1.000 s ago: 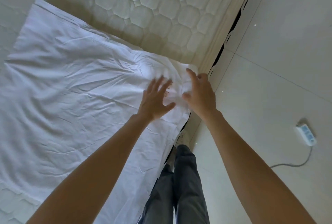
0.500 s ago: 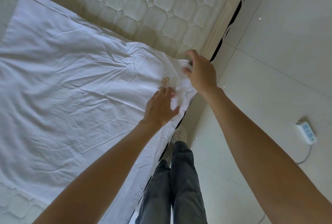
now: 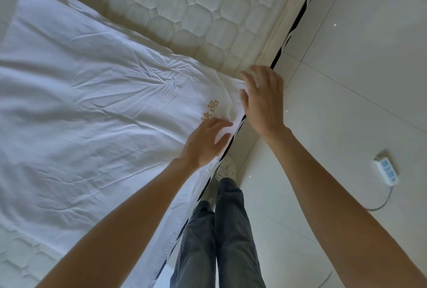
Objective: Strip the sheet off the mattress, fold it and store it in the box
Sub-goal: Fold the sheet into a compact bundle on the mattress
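The white sheet [image 3: 87, 107], lying folded on the quilted mattress [image 3: 184, 10], looks light and limp; best pinched at its near corner, where the flat-fingered right hand [image 3: 263, 100] and left hand [image 3: 205, 142] press.

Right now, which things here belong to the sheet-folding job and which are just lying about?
Part of the job:
- white sheet, spread on the mattress
- mattress, quilted, partly bare
- left hand, on the sheet's near corner
- right hand, flat on the sheet's corner

Lying about:
- power strip with its cable, on the floor

No box in view.
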